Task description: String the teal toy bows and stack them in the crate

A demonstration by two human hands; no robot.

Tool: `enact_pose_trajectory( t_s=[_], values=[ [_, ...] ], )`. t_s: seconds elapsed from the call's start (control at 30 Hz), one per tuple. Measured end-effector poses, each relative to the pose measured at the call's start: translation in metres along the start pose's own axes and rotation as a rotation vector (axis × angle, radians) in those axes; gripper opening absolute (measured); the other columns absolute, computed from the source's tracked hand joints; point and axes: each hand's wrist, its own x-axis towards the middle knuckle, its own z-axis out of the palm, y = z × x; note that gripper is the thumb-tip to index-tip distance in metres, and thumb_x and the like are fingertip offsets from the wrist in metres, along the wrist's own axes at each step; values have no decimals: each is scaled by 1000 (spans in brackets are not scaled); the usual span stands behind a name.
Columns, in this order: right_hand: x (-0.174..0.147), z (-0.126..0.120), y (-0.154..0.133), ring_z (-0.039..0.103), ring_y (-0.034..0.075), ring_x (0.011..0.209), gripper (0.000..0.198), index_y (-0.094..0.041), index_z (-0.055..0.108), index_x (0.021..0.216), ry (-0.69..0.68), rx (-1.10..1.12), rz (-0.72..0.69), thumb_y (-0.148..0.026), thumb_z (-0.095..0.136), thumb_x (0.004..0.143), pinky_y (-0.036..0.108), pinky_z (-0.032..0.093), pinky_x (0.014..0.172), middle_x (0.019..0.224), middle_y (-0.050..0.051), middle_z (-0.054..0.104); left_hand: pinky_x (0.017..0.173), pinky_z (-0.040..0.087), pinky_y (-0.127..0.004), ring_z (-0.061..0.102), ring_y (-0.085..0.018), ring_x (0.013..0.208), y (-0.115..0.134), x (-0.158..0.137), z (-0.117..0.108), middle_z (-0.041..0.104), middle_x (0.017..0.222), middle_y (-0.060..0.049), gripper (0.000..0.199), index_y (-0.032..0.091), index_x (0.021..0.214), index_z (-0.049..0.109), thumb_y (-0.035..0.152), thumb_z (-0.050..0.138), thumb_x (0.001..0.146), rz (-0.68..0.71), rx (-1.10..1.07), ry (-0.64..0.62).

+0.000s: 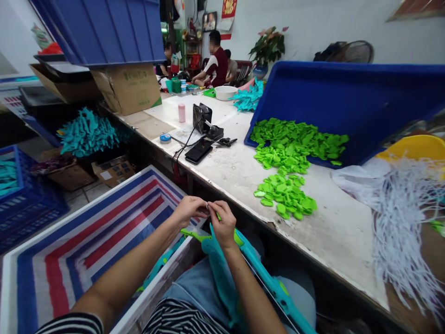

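My left hand (pixel 189 209) and my right hand (pixel 224 225) meet above my lap, fingertips pinched together. A tiny pale bit, seemingly the end of a white cord (pixel 207 205), shows between them. A speck of a lime green plastic piece (pixel 218 216) peeks out from my right fingers; most of it is hidden. Below, across my thighs, lies a long teal plastic toy part (pixel 259 266) with lime green insets, bow-like in shape, and a thin white line runs along it. My right forearm crosses over it.
Loose green pieces (pixel 288 195) spill from a tipped blue bin (pixel 313 93) onto the white table (pixel 239 171). White cords (pixel 403 222) hang at the right. A striped-lined crate (pixel 79 241) stands left. A phone (pixel 199 152) and small fan (pixel 202 118) sit ahead. People sit behind.
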Motion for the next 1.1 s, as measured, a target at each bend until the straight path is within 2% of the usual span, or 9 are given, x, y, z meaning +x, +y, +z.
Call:
enact_pose_trajectory(
  t_s=[0.1,0.23,0.43,0.57,0.7,0.87,0.97,1.03,1.1],
  values=[
    [1,-3,4,60,15,76,16,-19,69,92,-23,-51,-41,-18,53,89,28,52,68,82,6,62,57,48,-21,60,-10,56,3,-1,-4,64,60,0,12,11,69,67,10,58,61,60,133,-99],
    [-1,-1,5,59,16,76,15,-18,67,85,14,-94,-48,-19,53,88,31,52,70,81,6,62,54,45,-19,54,-8,51,2,1,-4,61,56,2,13,11,70,68,11,56,64,161,294,-128],
    [-7,-1,3,58,15,71,14,-19,63,77,73,76,232,-24,55,86,28,51,62,76,3,61,51,39,-18,53,-9,54,-6,4,2,62,57,2,9,12,67,69,17,61,67,309,547,24],
    [-10,-6,5,59,14,69,15,-18,64,76,13,179,314,-25,56,85,26,50,60,74,3,61,54,41,-19,58,-12,60,-10,2,2,66,60,1,15,13,70,72,21,58,72,270,527,-53],
    [-16,-13,6,59,15,73,15,-19,66,80,-63,107,270,-25,55,86,26,50,60,79,4,62,54,41,-19,60,-14,63,-15,3,-7,69,63,1,22,14,78,76,24,56,75,250,589,-131],
    [-29,-12,11,57,15,73,17,-18,64,81,-166,-87,118,-23,49,88,28,48,66,80,5,60,56,40,-18,62,-14,66,-29,7,-21,72,68,0,24,14,81,76,28,57,76,329,766,-158],
    [-36,-4,18,55,15,72,18,-18,60,78,-169,-186,130,-21,46,87,28,46,66,77,5,57,60,42,-20,62,-14,67,-40,8,-24,73,71,-2,25,13,81,76,27,55,79,364,806,-147],
    [-39,0,23,55,15,71,18,-18,59,77,-190,-180,170,-21,45,87,28,46,66,76,4,57,69,46,-22,65,-16,76,-50,5,-28,74,83,-4,23,15,88,75,24,55,79,378,739,-132],
    [-41,0,26,56,16,72,17,-18,60,78,-226,-144,207,-23,46,87,28,47,67,77,4,58,83,47,-25,64,-18,94,-66,-4,-37,72,103,-6,27,17,100,72,22,57,78,405,630,-38]
  ],
)
